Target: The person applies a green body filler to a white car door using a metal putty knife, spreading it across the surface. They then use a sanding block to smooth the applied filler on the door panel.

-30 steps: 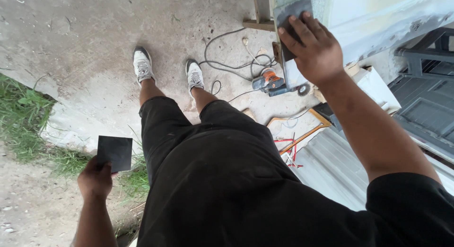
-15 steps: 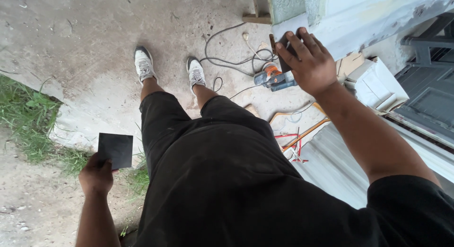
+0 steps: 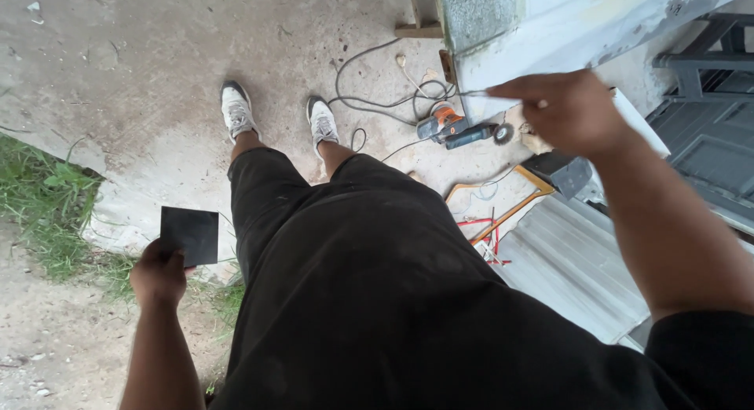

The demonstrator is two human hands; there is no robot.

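My left hand hangs low at my left side and grips a black square sheet by its lower edge. Raised at the right, my right hand is blurred, its fingers pinched on a thin flat grey piece seen edge-on. That piece lies along the lower edge of a pale painted panel. My legs in black trousers fill the middle of the view, above my white shoes on the concrete.
An orange and blue angle grinder lies on the concrete below the panel, among looped grey cables. A corrugated metal sheet, a wooden frame and a dark metal frame are at the right. Grass borders the concrete at the left.
My right hand has dropped from the panel's face to its lower edge and moved right. The dark piece it held flat now shows edge-on. The left hand has barely moved.
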